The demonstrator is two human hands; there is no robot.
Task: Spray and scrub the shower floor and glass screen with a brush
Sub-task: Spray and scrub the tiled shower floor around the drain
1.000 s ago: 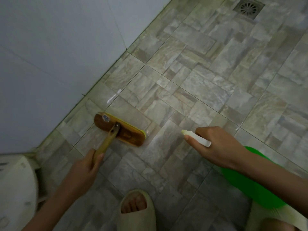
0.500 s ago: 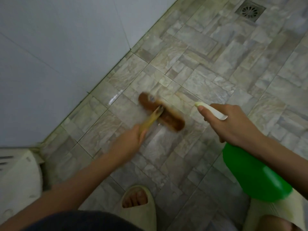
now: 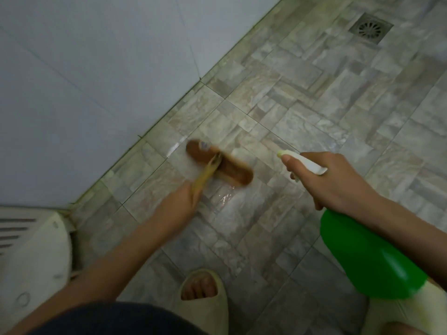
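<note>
On the wet floor (image 3: 314, 97), left hand (image 3: 180, 201) grips the brush (image 3: 219, 165); right hand (image 3: 331, 182) clasps the spray bottle (image 3: 370, 259).

drain (image 3: 371, 29) top right | beige slipper (image 3: 205, 308) bottom | white wall (image 3: 96, 68) left

Was dim and soft, motion-smeared at the scrub brush (image 3: 219, 166) and left hand (image 3: 180, 201), with glare on wet shower floor (image 3: 225, 198)

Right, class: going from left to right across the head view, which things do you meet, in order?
White slatted object → left hand → brush, gripped by that hand → right hand → green spray bottle, held by the right hand.
</note>
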